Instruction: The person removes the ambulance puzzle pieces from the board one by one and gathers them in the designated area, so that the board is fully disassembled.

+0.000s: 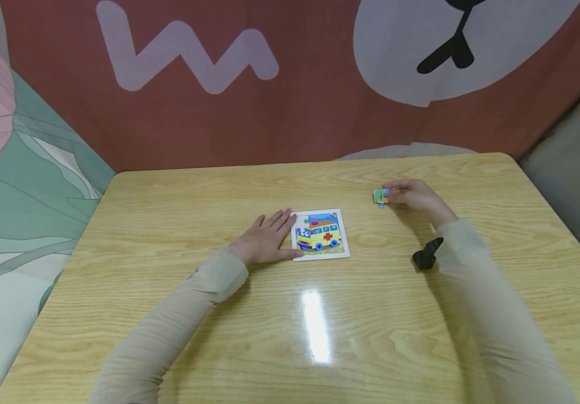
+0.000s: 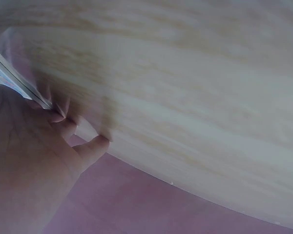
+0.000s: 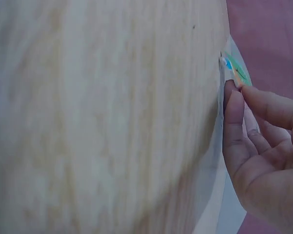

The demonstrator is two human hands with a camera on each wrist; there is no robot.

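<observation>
A white-framed jigsaw puzzle [image 1: 320, 235] with a yellow ambulance picture lies flat on the table. Its upper left part shows plain white. Along the puzzle's left side rests my left hand [image 1: 267, 241], fingers spread and straight, the thumb on the lower left corner. In the left wrist view, the puzzle's edge [image 2: 19, 80] shows beside the left hand [image 2: 36, 156]. Off to the right, my right hand [image 1: 413, 197] pinches a small green, blue and orange puzzle piece [image 1: 380, 196] between thumb and fingers. The right wrist view shows the piece [image 3: 238, 72] edge-on at the fingertips.
The wood-grain table [image 1: 194, 202] has a far edge against a reddish-brown cloth [image 1: 295, 123] with printed shapes. A black device [image 1: 425, 255] is at the right wrist. A bright light reflection lies on the table in front of the puzzle.
</observation>
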